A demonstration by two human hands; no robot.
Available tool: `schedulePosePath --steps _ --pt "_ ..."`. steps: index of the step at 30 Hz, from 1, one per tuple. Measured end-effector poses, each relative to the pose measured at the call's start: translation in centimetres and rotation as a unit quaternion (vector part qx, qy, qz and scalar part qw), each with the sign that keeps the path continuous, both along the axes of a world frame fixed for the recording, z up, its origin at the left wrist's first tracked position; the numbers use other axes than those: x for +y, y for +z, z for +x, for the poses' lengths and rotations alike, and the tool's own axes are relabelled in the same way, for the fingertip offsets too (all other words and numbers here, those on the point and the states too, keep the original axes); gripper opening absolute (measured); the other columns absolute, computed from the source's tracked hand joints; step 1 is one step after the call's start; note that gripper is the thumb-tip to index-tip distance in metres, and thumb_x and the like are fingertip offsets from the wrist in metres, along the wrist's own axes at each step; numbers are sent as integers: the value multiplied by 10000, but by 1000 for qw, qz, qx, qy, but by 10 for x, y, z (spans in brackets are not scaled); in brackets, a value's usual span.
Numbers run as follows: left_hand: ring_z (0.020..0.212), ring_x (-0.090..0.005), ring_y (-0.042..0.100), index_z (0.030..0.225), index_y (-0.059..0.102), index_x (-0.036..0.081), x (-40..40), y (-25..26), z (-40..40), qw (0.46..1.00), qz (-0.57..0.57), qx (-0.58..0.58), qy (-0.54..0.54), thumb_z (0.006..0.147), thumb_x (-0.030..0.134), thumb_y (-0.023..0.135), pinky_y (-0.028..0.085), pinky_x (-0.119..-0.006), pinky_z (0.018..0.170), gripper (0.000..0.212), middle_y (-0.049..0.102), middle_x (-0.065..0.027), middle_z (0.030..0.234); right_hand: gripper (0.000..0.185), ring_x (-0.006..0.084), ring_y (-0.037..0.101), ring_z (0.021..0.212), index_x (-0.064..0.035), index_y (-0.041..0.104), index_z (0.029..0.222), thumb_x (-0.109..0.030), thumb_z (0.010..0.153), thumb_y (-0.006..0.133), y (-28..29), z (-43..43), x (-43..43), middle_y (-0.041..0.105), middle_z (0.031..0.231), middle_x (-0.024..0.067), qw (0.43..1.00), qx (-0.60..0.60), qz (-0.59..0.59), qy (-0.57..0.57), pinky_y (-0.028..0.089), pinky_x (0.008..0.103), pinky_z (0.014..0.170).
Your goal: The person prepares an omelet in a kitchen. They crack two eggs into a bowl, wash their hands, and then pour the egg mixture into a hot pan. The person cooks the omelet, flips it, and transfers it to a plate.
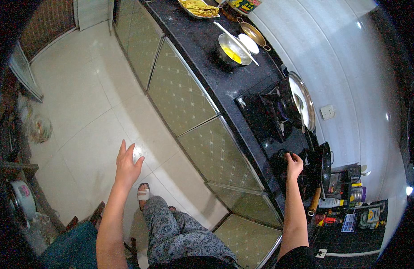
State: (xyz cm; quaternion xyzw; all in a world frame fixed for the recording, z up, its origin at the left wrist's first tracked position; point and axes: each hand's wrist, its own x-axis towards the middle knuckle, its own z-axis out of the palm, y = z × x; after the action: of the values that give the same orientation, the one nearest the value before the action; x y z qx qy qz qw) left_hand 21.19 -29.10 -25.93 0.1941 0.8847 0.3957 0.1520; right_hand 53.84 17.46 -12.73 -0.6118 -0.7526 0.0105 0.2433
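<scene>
My left hand (128,169) hangs in the air over the tiled floor, fingers spread and holding nothing. My right hand (295,166) is over the dark gas stove (257,116), its fingertips bent together by the near burner. Something small and dark shows at those fingertips, too unclear to name or to tell if it is held. A black wok (325,164) with a wooden handle (315,201) lies just beyond this hand. On the other burner, a wide metal pan (310,101) has a pale white inside and a utensil in it.
Up the black countertop (207,67) sit a metal bowl (244,55) with yellow egg and chopsticks (235,40) across it, a white dish (249,43), a brass-coloured pan (252,32) and a plate of flatbread-like pieces (200,8). Several seasoning bottles (329,202) crowd the right corner. A stool (72,242) stands lower left.
</scene>
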Motion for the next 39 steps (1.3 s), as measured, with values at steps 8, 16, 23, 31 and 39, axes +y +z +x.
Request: schedulePosePath --steps 8,16,23,31,39 --pt "1248 -385 331 1219 455 -15 -2 7 -1 999 -43 -23 -5 755 152 667 309 -395 1023 537 238 -275 1387 320 226 542 914 -5 600 907 -303 798 641 17 -13 -26 554 978 101 998 55 1 11 427 329 819" --pt "1218 -432 340 1194 463 -57 -13 48 0 999 -23 -24 -10 757 157 653 300 -427 1011 522 281 -331 1333 506 251 562 682 -37 459 1096 -240 717 726 100 -81 -116 587 876 103 991 6 29 129 450 360 647" --pt "1230 -402 340 1206 453 -52 -19 108 -18 995 -56 -77 -20 751 149 657 302 -392 1019 539 248 -305 1366 665 322 613 639 -51 376 1150 -375 686 726 153 -139 -104 612 739 141 986 -145 17 79 484 402 564" --pt "1255 -395 306 1211 449 -44 -17 150 -65 997 -38 -51 -53 748 142 657 289 -377 1033 541 229 -300 1376 207 329 602 595 -36 503 860 -240 852 534 173 -154 -78 598 686 157 972 -174 96 125 477 425 542" --pt "1282 -385 268 1217 446 -37 9 178 -89 993 -59 -43 -93 750 162 658 263 -380 1047 550 239 -302 1372 309 280 620 609 30 610 858 -213 872 420 203 -78 -24 618 628 159 985 115 -118 48 489 388 588"
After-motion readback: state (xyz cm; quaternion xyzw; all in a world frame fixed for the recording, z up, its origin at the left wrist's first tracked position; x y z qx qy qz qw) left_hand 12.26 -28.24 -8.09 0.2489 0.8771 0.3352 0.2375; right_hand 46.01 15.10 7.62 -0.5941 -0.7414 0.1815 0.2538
